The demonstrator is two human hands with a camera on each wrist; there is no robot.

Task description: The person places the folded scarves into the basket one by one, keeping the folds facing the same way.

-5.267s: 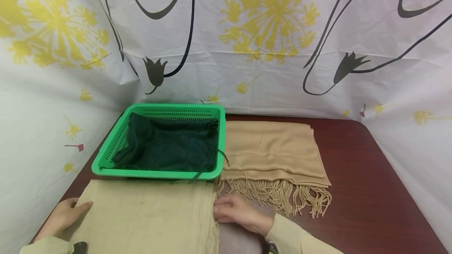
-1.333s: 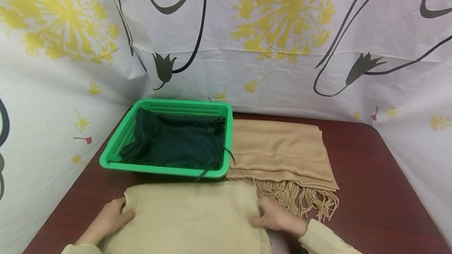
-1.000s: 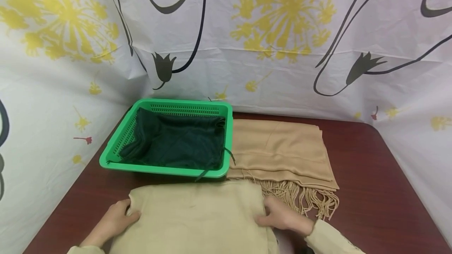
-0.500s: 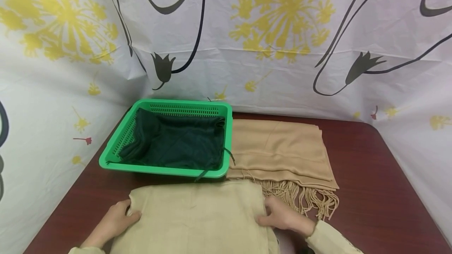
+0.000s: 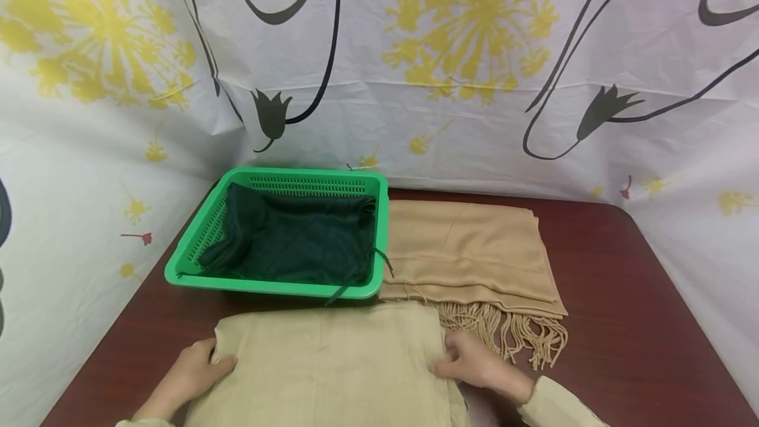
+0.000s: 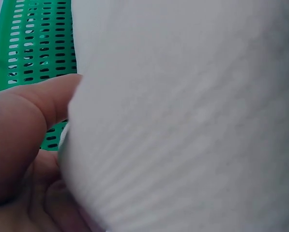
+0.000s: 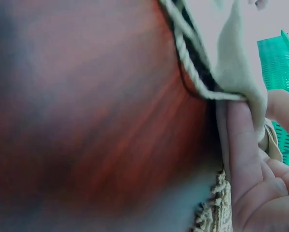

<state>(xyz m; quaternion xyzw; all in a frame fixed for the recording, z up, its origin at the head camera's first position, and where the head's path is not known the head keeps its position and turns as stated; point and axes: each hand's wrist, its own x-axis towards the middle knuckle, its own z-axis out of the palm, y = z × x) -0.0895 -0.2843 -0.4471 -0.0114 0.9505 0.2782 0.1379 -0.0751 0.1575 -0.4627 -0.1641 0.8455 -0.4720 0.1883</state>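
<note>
A pale beige folded shawl (image 5: 326, 368) spreads across the front of the table, its near part cut off by the head view's lower edge. At its left edge, my left hand (image 5: 192, 374) grips the cloth with the thumb on top and the fingers hidden underneath. My right hand (image 5: 474, 361) pinches the opposite edge, thumb above. In the left wrist view the pale cloth (image 6: 183, 106) fills most of the picture beside my thumb (image 6: 18, 125). Seen from the right wrist, a twisted fringe strand (image 7: 188, 58) hangs by my fingers (image 7: 243, 145).
Behind the shawl stands a green plastic basket (image 5: 273, 287) holding a dark green folded cloth (image 5: 308, 242), with tassels over its rim. To its right lies a folded tan shawl (image 5: 462, 249) with fringe (image 5: 522, 335). Dark red tabletop (image 5: 628, 321) extends right; a patterned curtain (image 5: 379, 137) surrounds the table.
Compared with about five seconds ago, both hands and the pale shawl have shifted right, and layered folds at its right edge no longer show. During the last second, hands and shawl barely move.
</note>
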